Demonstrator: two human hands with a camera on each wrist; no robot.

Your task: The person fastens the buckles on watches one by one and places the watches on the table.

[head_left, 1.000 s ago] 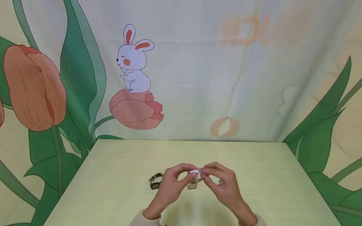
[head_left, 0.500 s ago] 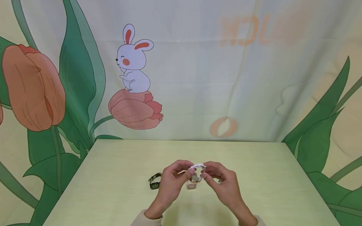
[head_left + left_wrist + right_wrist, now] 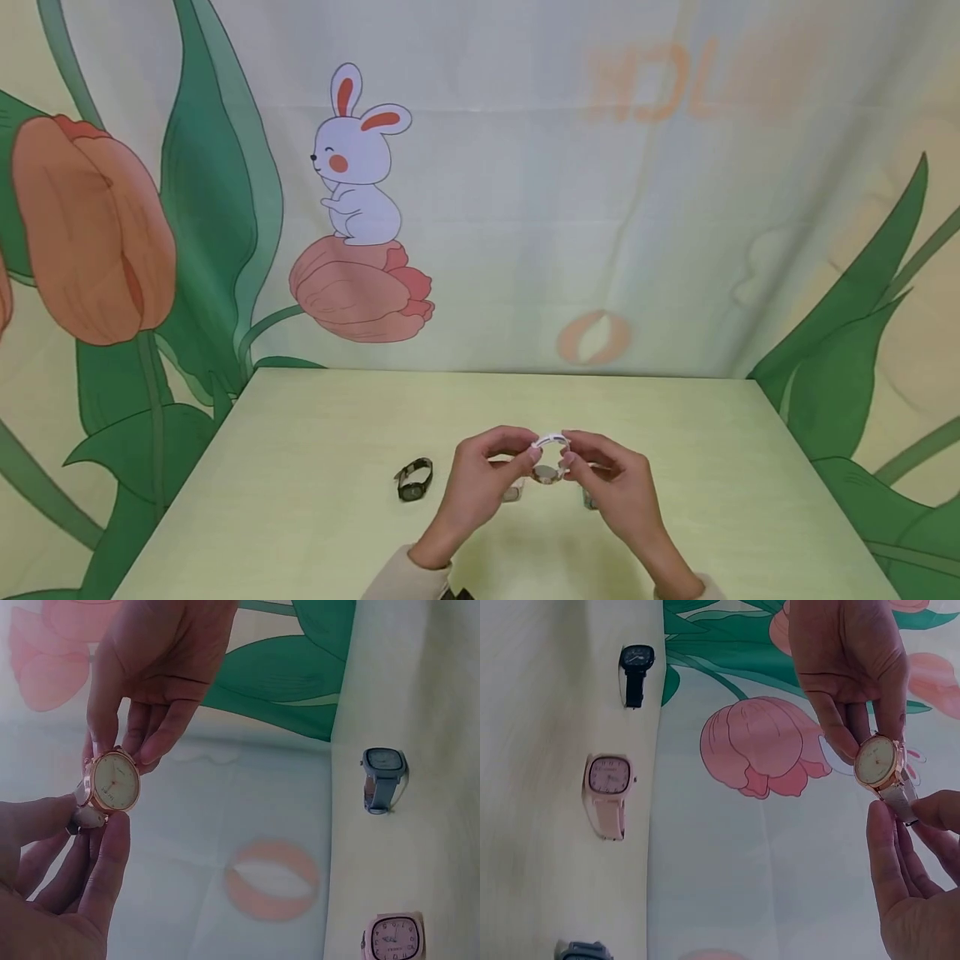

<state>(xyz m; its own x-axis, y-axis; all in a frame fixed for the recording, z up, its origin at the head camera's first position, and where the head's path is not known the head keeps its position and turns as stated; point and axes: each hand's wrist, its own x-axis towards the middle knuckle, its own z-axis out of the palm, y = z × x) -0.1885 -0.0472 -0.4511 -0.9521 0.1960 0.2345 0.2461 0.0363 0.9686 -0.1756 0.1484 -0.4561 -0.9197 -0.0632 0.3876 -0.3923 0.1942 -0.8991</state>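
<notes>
A wristwatch with a rose-gold case, pale dial (image 3: 116, 781) and white strap is held up above the table between both hands. In the head view its strap forms a loop, with the watch (image 3: 547, 474) face at the bottom. My left hand (image 3: 480, 483) pinches the loop's left side between thumb and fingers. From the right, my right hand (image 3: 618, 483) pinches the other side. Below and behind the hands, a pink square watch (image 3: 610, 776) and a blue-grey watch (image 3: 385, 769) stand on the table, both partly covered in the head view.
A black watch (image 3: 412, 492) stands on the pale table (image 3: 300, 533), left of my left hand. Behind the table's far edge hangs a curtain (image 3: 495, 250) printed with tulips and a white rabbit.
Both hands have shifted right with the white-strapped watch. Its loop has turned from nearly edge-on to a visible ring. The black watch is now fully uncovered; the blue-grey one shows more.
</notes>
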